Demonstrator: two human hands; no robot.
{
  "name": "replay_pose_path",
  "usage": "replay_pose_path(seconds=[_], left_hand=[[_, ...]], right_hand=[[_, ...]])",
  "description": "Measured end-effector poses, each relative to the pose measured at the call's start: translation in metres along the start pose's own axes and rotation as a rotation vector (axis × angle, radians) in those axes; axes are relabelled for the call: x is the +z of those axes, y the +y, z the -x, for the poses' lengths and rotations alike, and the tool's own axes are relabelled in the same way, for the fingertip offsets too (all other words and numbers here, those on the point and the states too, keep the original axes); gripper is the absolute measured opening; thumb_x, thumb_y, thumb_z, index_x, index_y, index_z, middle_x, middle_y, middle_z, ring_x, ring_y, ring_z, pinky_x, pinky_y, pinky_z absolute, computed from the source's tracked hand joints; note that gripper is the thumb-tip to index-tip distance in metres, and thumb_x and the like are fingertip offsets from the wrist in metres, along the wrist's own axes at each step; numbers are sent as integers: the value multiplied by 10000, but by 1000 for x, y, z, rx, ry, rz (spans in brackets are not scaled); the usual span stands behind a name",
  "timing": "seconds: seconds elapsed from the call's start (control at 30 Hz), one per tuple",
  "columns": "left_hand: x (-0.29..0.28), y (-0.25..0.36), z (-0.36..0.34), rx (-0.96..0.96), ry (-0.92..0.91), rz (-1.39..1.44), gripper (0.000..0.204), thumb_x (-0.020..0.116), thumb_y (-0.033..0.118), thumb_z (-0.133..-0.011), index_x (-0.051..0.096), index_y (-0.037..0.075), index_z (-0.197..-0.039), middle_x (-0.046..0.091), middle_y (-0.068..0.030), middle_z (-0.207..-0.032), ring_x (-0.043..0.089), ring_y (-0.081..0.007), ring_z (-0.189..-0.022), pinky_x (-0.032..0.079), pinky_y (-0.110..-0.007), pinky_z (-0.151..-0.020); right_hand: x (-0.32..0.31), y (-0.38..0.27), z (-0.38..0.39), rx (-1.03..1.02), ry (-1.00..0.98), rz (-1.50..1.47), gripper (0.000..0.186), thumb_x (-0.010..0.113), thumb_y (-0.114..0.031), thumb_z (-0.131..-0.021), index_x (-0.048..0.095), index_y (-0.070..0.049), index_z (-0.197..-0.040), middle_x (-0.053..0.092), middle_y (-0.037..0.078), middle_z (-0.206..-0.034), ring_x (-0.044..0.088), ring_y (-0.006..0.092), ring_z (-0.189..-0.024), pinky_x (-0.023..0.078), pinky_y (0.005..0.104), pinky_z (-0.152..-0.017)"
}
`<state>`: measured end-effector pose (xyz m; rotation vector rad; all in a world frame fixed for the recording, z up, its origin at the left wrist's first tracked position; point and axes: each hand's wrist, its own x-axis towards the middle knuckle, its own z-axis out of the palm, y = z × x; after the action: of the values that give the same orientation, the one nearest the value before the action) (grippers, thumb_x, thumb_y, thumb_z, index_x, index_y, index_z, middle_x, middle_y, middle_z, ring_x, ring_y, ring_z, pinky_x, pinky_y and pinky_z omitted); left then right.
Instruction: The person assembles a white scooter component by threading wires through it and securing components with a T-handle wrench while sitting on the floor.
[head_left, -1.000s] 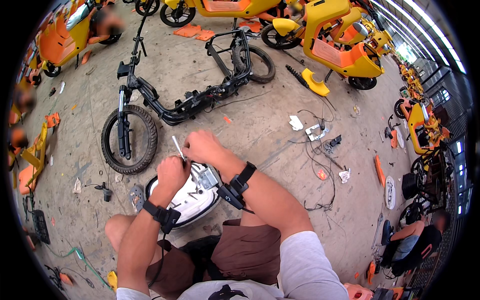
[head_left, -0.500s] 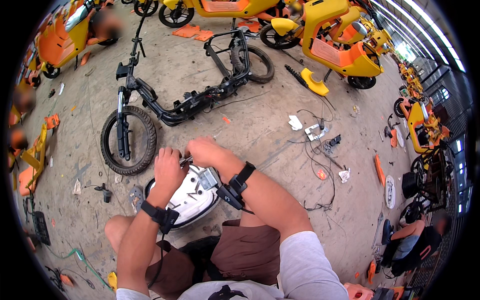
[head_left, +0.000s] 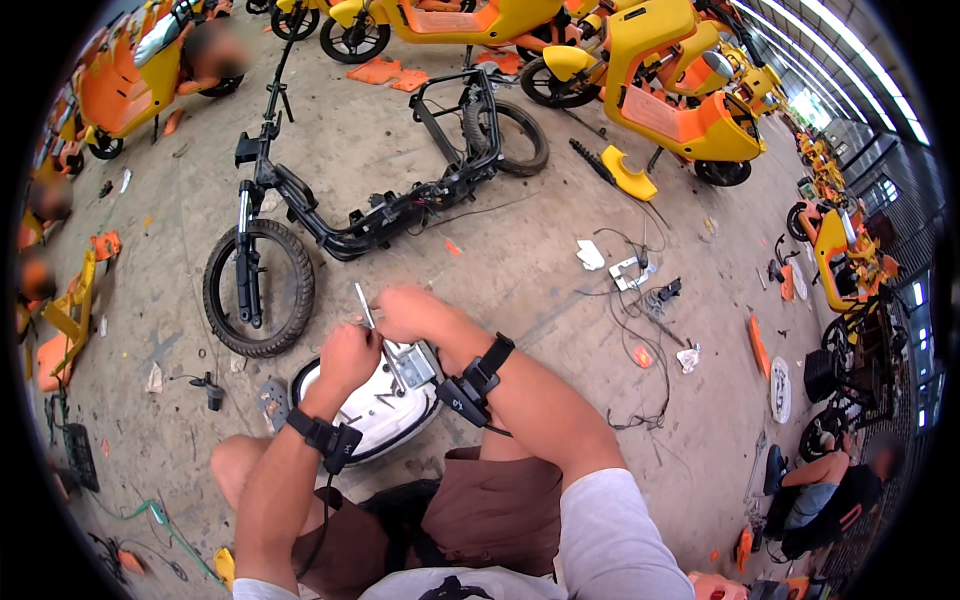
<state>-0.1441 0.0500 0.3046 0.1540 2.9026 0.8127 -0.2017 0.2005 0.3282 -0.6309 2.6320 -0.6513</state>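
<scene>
Below my hands lies an upturned white seat-shaped shell with a dark rim, its underside facing up. A silver metal bracket stands on its right part. My left hand is closed over the shell's far left side, beside the bracket. My right hand is curled just beyond the bracket, its fingertips partly hidden. From between the two hands a slim silver metal bar sticks up and away. Its lower end runs to the fingers of my left hand; what my right fingers grip is hidden.
A stripped black scooter frame with its front wheel lies just ahead. Loose wiring and a yellow curved panel are scattered to the right. Yellow scooters stand beyond. A person sits low at the right.
My left hand has come down and slightly right, toward the bracket. The slim metal bar now points up between my hands, where before it was mostly hidden. My right hand has shifted slightly.
</scene>
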Motion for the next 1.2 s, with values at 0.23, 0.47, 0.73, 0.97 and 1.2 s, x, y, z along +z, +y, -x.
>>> replay_pose_path(seconds=[0.23, 0.47, 0.73, 0.97, 1.2], left_hand=[[-10, 8, 7, 124, -69, 260, 155, 608, 95, -817, 718, -10, -847, 680, -235, -789, 669, -402, -778, 531, -476, -767], [-12, 20, 14, 349, 336, -36, 167, 713, 133, -784, 659, 22, -897, 635, -173, -868, 648, -377, -804, 512, -483, -690], [-15, 12, 9, 118, 55, -147, 234, 709, 245, -808, 684, 12, -818, 679, -178, -778, 669, -379, -736, 535, -474, -664], [-16, 15, 13, 202, -39, -70, 258, 659, 289, -869, 713, 37, -876, 673, -171, -705, 663, -383, -682, 537, -482, -656], [-36, 23, 35, 564, -52, -90, 404, 657, 213, -866, 610, 120, -1257, 658, -134, -869, 645, -348, -814, 524, -451, -700]], right_hand=[[-9, 8, 7, -172, -188, -142, 299, 659, -64, -730, 725, -54, -1022, 708, 212, -987, 670, 386, -948, 526, 439, -828], [-7, 5, 3, -153, -27, -19, 297, 659, -15, -722, 738, -70, -1004, 717, 186, -973, 673, 368, -949, 535, 445, -828], [-5, 5, 5, -166, 319, -24, 310, 651, -129, -781, 729, -64, -1074, 711, 206, -981, 664, 387, -973, 522, 461, -871], [-10, -4, 5, 27, 25, -47, 447, 635, -200, -819, 660, -128, -1260, 685, 208, -1119, 651, 376, -1035, 512, 450, -916], [-12, 6, 8, -132, 29, -56, 609, 619, -68, -764, 576, -148, -1366, 709, 183, -1061, 678, 337, -974, 528, 425, -858]])
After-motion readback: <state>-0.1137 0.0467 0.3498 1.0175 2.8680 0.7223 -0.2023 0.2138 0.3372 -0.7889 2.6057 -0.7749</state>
